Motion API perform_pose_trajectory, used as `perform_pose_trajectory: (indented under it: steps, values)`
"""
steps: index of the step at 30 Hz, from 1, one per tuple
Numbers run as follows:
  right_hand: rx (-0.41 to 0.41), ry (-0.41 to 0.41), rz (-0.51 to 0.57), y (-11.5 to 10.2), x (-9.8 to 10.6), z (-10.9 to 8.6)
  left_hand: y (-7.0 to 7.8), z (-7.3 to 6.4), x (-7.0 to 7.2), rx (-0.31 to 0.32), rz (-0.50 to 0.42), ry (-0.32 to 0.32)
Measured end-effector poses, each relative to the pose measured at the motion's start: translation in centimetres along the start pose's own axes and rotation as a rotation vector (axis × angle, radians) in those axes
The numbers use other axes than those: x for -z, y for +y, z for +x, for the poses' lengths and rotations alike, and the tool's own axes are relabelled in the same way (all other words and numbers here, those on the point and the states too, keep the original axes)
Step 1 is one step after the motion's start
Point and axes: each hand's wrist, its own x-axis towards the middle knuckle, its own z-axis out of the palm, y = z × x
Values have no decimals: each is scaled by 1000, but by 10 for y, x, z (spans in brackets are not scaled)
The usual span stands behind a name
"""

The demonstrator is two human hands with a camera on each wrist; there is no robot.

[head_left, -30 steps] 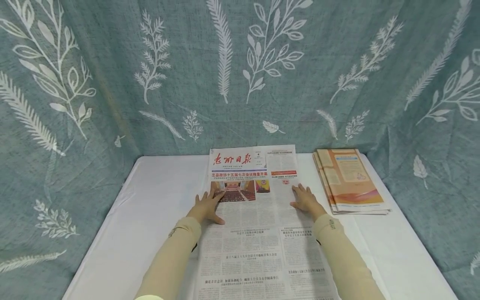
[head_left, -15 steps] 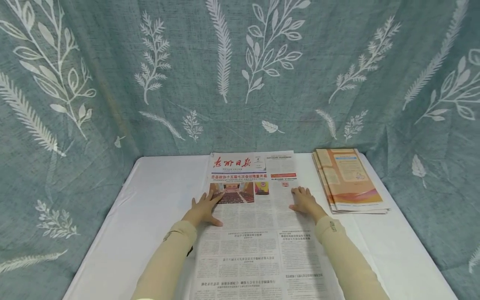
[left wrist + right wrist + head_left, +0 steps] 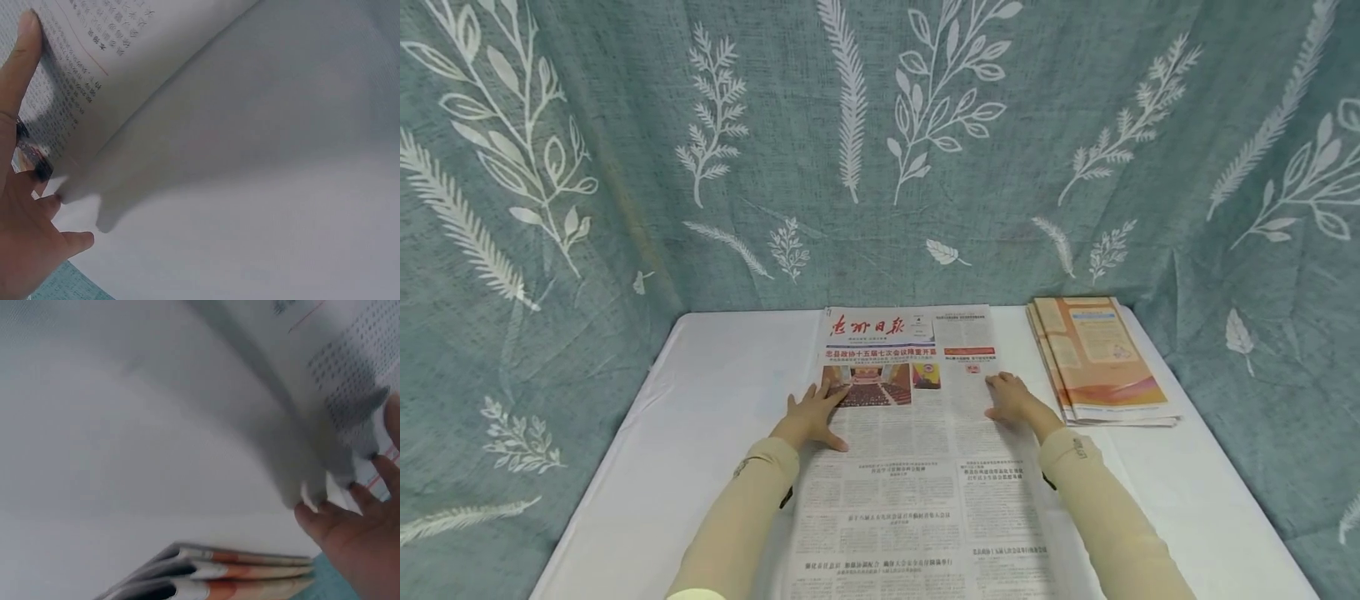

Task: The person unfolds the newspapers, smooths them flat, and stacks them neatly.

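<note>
A long newspaper sheet point(image 3: 895, 492) lies lengthwise on the white table, with a red masthead and a photo near its far end. On its left edge, beside the photo, my left hand point(image 3: 811, 418) rests with fingers spread and thumb out over the print. My right hand point(image 3: 1017, 402) touches the opposite edge, fingertips on the paper and gripping nothing. In the left wrist view, the newspaper's edge point(image 3: 125, 94) runs diagonally past the thumb. The right wrist view has the fingertips point(image 3: 306, 512) of my right hand right at the paper's margin.
To the right of the newspaper, a small stack of folded orange-and-tan papers point(image 3: 1108, 358) lies on the white tablecloth point(image 3: 700, 417). A green curtain point(image 3: 865, 167) with white leaf patterns encloses the table at the back and both sides.
The newspaper's far edge has slid slightly toward me. Both hands stay at about the same places on its edges, and the folded stack has not moved.
</note>
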Motion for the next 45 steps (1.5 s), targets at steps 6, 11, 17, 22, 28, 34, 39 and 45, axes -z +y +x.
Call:
perform_pose_trajectory:
  steps: [6,11,17,22,28,34,39,45]
  values:
    - [49,79,61,74,-24,34,6,0,4,3,-10,-31]
    - [-17,165,85,112,-45,45,21,1,5,-29,-28,-59]
    - [-192,112,260,124,-56,36,49,0,-2,-135,-36,28]
    - [-197,57,382,113,-42,17,74,2,-4,-197,-95,97]
    - [-239,57,466,113,-37,10,94,6,-16,-260,-169,160]
    - [-330,75,639,123,-46,12,118,6,-28,-336,-158,134]
    - [-330,50,715,53,-1,-34,140,12,-33,-325,-125,137]
    - [-452,25,764,-30,52,-88,168,20,-44,-348,2,72]
